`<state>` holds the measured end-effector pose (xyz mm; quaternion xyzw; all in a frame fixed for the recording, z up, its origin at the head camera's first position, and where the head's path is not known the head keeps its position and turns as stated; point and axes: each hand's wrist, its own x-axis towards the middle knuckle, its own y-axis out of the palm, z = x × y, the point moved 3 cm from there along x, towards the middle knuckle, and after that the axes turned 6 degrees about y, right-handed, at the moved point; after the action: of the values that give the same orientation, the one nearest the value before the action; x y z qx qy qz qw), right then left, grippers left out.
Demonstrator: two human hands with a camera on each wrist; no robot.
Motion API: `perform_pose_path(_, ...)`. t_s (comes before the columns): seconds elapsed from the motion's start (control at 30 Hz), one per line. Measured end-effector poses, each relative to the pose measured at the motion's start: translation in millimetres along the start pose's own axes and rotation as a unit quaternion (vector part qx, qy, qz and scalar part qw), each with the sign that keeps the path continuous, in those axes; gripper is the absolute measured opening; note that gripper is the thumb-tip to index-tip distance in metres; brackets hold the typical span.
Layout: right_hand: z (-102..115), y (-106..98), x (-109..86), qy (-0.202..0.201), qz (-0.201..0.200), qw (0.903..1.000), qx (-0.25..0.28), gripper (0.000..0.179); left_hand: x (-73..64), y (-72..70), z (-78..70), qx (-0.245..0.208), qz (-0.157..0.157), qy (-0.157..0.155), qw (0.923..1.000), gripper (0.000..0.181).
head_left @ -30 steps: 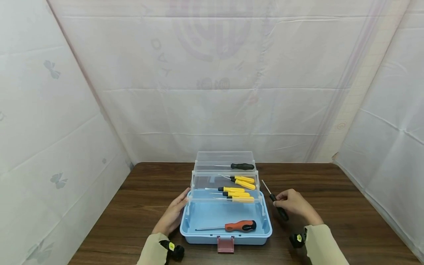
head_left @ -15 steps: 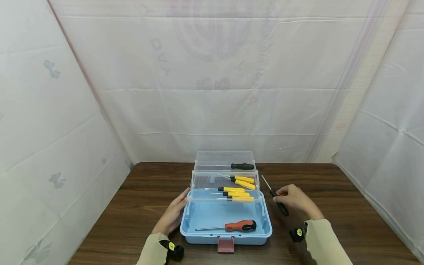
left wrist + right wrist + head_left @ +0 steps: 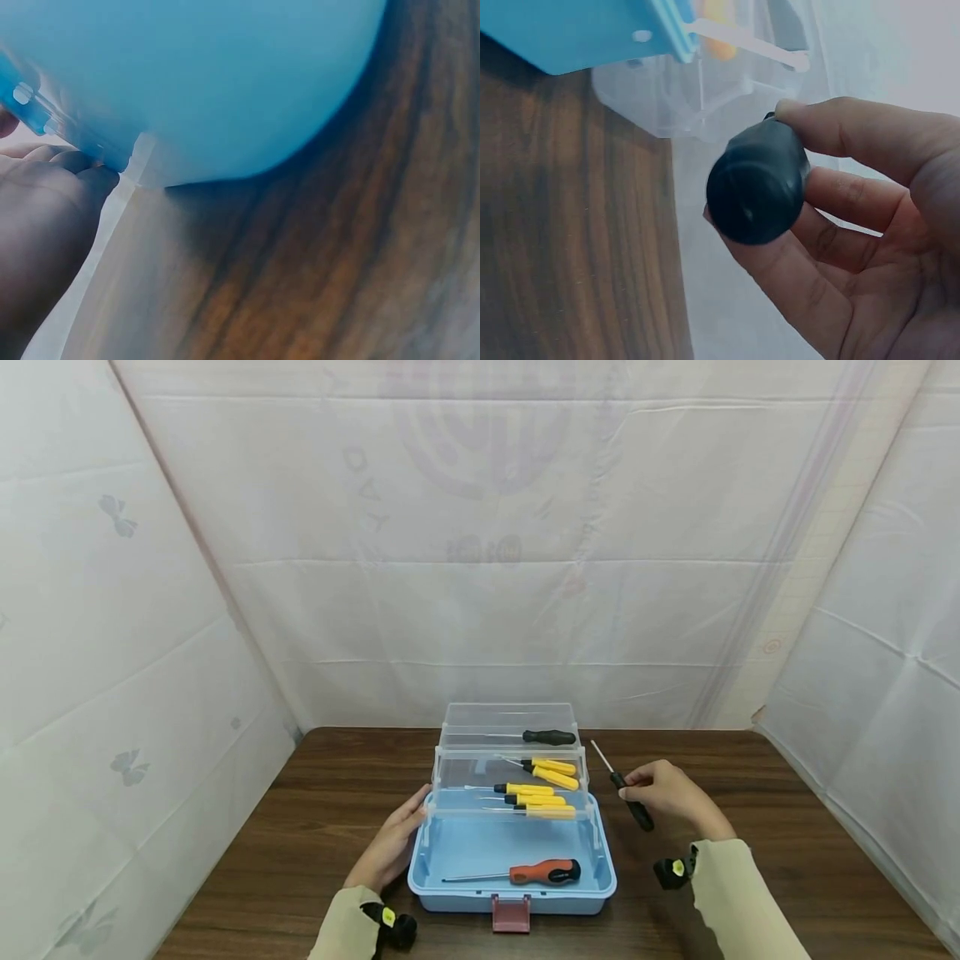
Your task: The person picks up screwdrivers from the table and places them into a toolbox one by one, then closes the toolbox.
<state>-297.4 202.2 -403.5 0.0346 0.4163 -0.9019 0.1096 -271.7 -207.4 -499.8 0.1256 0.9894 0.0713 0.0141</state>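
In the head view, my right hand (image 3: 667, 797) pinches a black screwdriver (image 3: 639, 814) between thumb and fingers, to the right of the blue toolbox (image 3: 480, 903). Its metal shaft slants up and left. The handle's butt end (image 3: 754, 195) faces the camera in the right wrist view. My left hand (image 3: 390, 843) rests with extended fingers against the toolbox's left side. Inside the box lies an orange-and-black screwdriver (image 3: 546, 872). Several yellow screwdrivers (image 3: 551, 812) lie on the clear raised trays, and another black screwdriver (image 3: 549, 737) lies on the clear part at the back.
The toolbox stands unlatched on a dark wooden table (image 3: 345, 777), its pink latch (image 3: 512, 914) hanging in front. Clear plastic trays (image 3: 450, 768) rise at its rear. White sheeting (image 3: 480, 610) walls off the back and both sides.
My right hand has moved forward, away from the person, with the black screwdriver rising along the toolbox's right side. The left hand and the toolbox have stayed put.
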Motion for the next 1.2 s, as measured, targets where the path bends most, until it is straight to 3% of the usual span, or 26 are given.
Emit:
perform_pose_path(0.7, 29.3, -16.6, 16.3, -0.024, -0.02, 0.999, -0.033, 0.031, 0.9, -0.6, 1.4, 0.005, -0.001, 0.004, 1.0, 0.067)
perform_pose_path(1.2, 64.7, -22.3, 35.8, -0.084, -0.011, 0.9959, -0.029, 0.027, 1.6, -0.2, 1.3, 0.01, -0.011, 0.0, 0.9999, 0.065)
